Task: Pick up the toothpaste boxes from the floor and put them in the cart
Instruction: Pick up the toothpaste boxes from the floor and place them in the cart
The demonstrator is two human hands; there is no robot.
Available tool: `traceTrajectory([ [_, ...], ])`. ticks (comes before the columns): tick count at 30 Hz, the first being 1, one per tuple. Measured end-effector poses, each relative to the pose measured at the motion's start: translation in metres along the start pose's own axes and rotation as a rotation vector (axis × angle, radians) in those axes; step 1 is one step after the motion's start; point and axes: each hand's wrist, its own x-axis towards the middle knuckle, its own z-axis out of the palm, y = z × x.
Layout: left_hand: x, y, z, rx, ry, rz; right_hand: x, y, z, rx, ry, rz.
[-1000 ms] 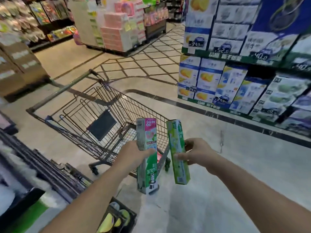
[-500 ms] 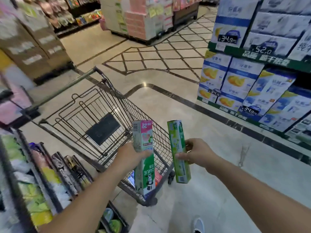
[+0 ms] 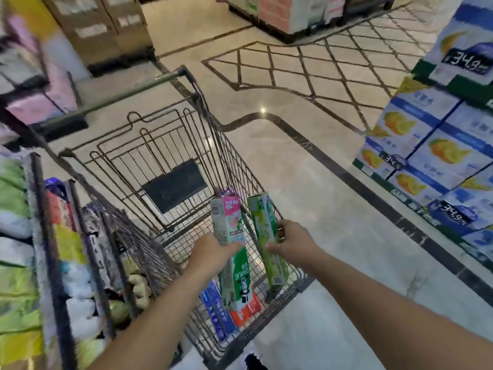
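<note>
A: Where are the boxes?

B: One in each hand, both over the cart (image 3: 226,145). The left hand (image 3: 213,256) is clenched round the middle of the pink-green box (image 3: 232,247); the box stands nearly upright, its pink end above the grip and its green end below, down among the cart's wires.

A: And the other?

B: The right hand (image 3: 293,243) grasps the green box (image 3: 268,236) from its right side, thumb across the front. It tilts a little, just beside the first box, apart from it, near the cart's right wall.

A: Anything in the cart?

B: A blue box (image 3: 216,311) and a red box (image 3: 245,309) lie on the bottom at the near end, under the left hand's box. A dark flap (image 3: 174,184) sits at the far end.

A: The room?

B: A polished beige floor (image 3: 306,182) with dark inlaid lines. Stacked blue-and-white cartons (image 3: 432,145) with price tags stand on the right, blurred shelves (image 3: 32,236) of packets on the left, brown cartons (image 3: 101,30) farther back.
</note>
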Motion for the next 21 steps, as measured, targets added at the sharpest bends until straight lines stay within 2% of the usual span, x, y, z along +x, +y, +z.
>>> traceTrajectory([
  [6, 0.091, -0.051, 0.05, 0.007, 0.011, -0.087, 0.088, 0.031, 0.047, -0.07, -0.006, 0.083],
  [10, 0.139, -0.091, 0.092, 0.043, 0.004, -0.204, 0.138, 0.073, 0.075, -0.116, -0.051, 0.135],
  [17, 0.184, -0.138, 0.145, 0.049, 0.034, -0.338, 0.195, 0.15, 0.115, -0.266, -0.182, 0.247],
  [21, 0.194, -0.164, 0.165, 0.175, 0.025, -0.366, 0.214, 0.178, 0.137, -0.29, -0.224, 0.305],
])
